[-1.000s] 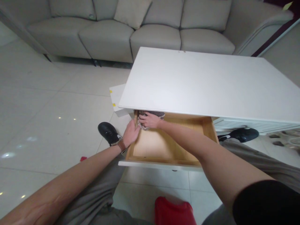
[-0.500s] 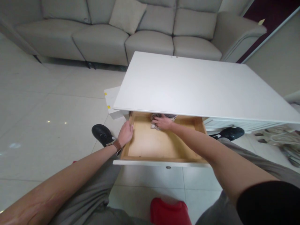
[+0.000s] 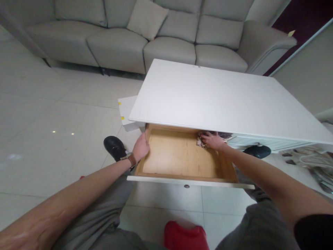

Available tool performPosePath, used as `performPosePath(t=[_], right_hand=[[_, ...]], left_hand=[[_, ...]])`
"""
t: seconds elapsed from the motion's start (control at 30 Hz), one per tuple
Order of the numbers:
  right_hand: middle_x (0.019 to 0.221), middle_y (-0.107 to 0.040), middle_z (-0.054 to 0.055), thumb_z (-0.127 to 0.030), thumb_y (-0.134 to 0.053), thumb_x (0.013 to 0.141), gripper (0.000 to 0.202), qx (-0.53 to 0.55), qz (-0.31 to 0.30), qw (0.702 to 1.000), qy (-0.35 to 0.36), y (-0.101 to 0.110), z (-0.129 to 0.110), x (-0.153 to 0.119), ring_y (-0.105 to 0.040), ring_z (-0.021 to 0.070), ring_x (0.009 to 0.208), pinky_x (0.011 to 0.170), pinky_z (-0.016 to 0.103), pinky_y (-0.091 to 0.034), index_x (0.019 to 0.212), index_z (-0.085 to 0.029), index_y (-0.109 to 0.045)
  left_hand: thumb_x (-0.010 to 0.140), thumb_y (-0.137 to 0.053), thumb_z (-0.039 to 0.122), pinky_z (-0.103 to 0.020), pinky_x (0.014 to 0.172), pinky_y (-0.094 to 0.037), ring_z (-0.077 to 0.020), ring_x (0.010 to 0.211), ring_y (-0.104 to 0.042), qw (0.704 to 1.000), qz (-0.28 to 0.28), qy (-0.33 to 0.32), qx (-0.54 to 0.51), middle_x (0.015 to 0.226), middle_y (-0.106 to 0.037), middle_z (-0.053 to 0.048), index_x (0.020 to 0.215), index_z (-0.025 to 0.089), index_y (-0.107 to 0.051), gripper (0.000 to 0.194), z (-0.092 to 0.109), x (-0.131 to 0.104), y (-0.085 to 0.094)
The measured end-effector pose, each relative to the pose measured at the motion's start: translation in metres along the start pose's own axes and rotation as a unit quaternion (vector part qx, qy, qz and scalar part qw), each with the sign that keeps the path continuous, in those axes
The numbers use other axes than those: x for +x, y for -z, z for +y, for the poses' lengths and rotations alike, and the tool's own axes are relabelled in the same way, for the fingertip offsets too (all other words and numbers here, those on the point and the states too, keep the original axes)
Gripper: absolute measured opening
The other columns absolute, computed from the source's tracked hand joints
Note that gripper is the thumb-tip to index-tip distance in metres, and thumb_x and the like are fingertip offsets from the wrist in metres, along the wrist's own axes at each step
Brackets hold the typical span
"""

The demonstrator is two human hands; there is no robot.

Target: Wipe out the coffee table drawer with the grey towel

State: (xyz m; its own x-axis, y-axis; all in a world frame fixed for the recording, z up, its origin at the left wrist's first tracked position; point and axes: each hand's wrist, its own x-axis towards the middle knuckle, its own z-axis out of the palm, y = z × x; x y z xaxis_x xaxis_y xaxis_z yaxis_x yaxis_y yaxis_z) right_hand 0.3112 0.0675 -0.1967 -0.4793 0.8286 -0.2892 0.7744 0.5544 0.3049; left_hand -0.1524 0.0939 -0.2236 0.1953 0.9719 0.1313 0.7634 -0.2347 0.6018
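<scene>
An open wooden drawer [image 3: 177, 152] with a white front sticks out from under the white tabletop [image 3: 218, 97]. My left hand [image 3: 142, 147] is closed around the drawer's left side wall near its back. Inside the drawer, at the back right, my right hand [image 3: 213, 140] presses on a crumpled patterned cloth [image 3: 201, 141], fingers bent over it. Part of the cloth bunches up behind the hand against the right wall. The bare wood of the drawer's bottom shows to the left of it.
A white box [image 3: 127, 110] with yellow marks stands on the tiled floor left of the table. Beyond is a grey sofa [image 3: 117, 47]. A red plastic stool-like object [image 3: 185, 236] is between my legs. A patterned rug [image 3: 309, 156] lies at the right.
My right hand has slid the cloth along the back of the drawer from the middle to the right corner. My left hand keeps its hold on the left wall.
</scene>
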Motion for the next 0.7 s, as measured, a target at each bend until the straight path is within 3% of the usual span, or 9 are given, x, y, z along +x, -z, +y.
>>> performPosePath(t=[0.37, 0.53, 0.7], right_hand=[[0.145, -0.056, 0.013, -0.016, -0.044, 0.098, 0.041, 0.003, 0.052, 0.998, 0.043, 0.019, -0.053, 0.059, -0.038, 0.0356, 0.135, 0.101, 0.068, -0.035, 0.126, -0.026, -0.071], [0.14, -0.059, 0.011, -0.016, -0.044, 0.1, 0.035, 0.022, 0.109, 0.989, 0.097, 0.043, -0.091, 0.103, -0.04, 0.0327, 0.131, 0.102, 0.065, -0.036, 0.118, -0.025, -0.073], [0.134, -0.061, 0.01, -0.019, -0.048, 0.1, 0.028, 0.032, 0.167, 0.973, 0.154, 0.083, -0.143, 0.163, -0.041, 0.0305, 0.127, 0.102, 0.062, -0.038, 0.113, -0.022, -0.072]], left_hand=[[0.082, -0.042, 0.007, -0.05, 0.103, -0.052, -0.031, 0.112, -0.062, 1.0, 0.003, -0.001, -0.026, 0.113, -0.063, -0.015, 0.128, 0.016, -0.052, 0.048, 0.003, -0.006, 0.003], [0.082, -0.04, 0.004, -0.049, 0.105, -0.051, -0.0297, 0.114, -0.062, 0.999, 0.004, -0.006, -0.04, 0.117, -0.063, -0.015, 0.132, 0.017, -0.05, 0.053, 0.003, -0.01, 0.004], [0.084, -0.041, 0.005, -0.051, 0.102, -0.051, -0.0313, 0.112, -0.061, 0.999, 0.001, 0.002, -0.052, 0.113, -0.063, -0.016, 0.128, 0.014, -0.053, 0.047, 0.003, -0.011, 0.004]])
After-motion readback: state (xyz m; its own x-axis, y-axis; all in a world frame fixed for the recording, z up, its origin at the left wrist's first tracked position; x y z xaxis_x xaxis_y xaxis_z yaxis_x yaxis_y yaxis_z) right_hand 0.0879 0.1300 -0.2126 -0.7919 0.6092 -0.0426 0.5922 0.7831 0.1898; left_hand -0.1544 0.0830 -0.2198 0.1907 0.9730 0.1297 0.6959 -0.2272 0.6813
